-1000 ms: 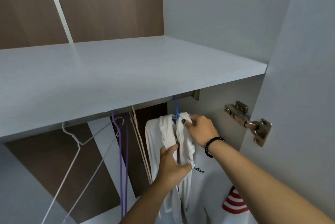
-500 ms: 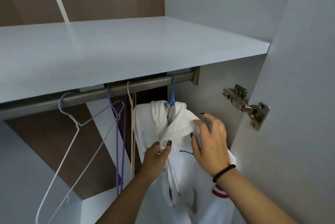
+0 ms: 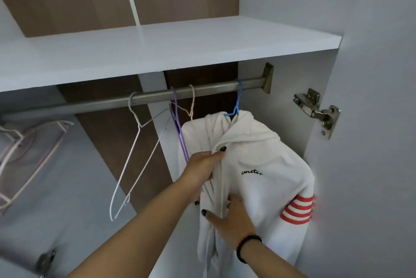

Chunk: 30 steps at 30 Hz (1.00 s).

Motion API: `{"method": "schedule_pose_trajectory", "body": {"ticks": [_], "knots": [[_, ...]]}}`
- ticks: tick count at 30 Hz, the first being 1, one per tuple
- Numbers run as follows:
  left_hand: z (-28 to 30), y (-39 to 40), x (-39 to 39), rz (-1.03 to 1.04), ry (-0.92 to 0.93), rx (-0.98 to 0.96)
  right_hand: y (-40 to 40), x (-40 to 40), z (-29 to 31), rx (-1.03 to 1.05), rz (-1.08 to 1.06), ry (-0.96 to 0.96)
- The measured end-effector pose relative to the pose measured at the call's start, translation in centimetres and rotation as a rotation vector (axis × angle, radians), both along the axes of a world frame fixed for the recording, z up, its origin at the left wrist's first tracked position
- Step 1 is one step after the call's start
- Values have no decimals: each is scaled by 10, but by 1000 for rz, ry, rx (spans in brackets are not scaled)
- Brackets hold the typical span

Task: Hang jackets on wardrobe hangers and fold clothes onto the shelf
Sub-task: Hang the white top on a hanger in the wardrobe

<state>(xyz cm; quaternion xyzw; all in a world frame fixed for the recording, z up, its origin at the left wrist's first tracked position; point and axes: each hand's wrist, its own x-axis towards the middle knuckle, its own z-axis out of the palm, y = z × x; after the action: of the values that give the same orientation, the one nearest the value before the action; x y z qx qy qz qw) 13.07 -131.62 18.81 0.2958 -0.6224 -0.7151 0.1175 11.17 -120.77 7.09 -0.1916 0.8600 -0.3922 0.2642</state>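
Observation:
A white jacket with black lettering and red sleeve stripes hangs on a blue hanger from the metal rail at the wardrobe's right end. My left hand grips the jacket's front edge just below the collar. Lower down, my right hand, with a black bead bracelet on the wrist, presses flat against the jacket's front, fingers spread. The white shelf lies bare above the rail.
Left of the jacket, an empty white wire hanger, a purple one and a cream one hang on the rail. A pink rack sits at far left. A metal door hinge sticks out on the right wall.
The view has dropped, showing more of the rail. My right hand slid from the jacket's shoulder down to its lower front. My left hand keeps its grip near the collar.

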Motion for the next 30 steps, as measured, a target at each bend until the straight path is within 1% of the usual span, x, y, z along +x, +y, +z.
{"method": "schedule_pose_trajectory", "body": {"ticks": [4, 7, 10, 12, 14, 16, 17, 18, 20, 22, 24, 27, 28, 30], "knots": [[16, 11, 4, 26, 0, -16, -10, -2, -9, -92, -76, -35], [16, 12, 8, 32, -9, -82, -3, -6, -10, -192, -50, -83], [4, 13, 23, 27, 29, -81, 11, -7, -7, -200, 4, -67], [-19, 16, 42, 78, 76, -36, 20, -6, 0, -212, 10, -60], [-52, 26, 68, 175, 127, 61, 24, -7, 9, -216, 15, -53], [-93, 41, 93, 258, 83, 112, 25, -8, 22, -209, 52, -47], [-116, 48, 101, 268, 16, 95, 24, -7, 30, -213, 72, -66], [-136, 54, 106, 244, -59, 55, 22, -5, 38, -213, 89, -86], [-164, 64, 109, 129, -184, -68, 16, -2, 51, -204, 106, -95], [-180, 70, 105, 24, -194, -170, 7, 2, 62, -195, 106, -79], [-186, 70, 106, -21, -218, -229, -3, 6, 68, -180, 82, -68], [-193, 58, 114, -79, -256, -391, -14, 13, 71, -174, 6, -77], [-194, 52, 117, -89, -230, -405, -17, 14, 71, -206, -40, -97], [-192, 41, 124, -134, -202, -341, -19, 17, 68, -306, -149, -171]]}}
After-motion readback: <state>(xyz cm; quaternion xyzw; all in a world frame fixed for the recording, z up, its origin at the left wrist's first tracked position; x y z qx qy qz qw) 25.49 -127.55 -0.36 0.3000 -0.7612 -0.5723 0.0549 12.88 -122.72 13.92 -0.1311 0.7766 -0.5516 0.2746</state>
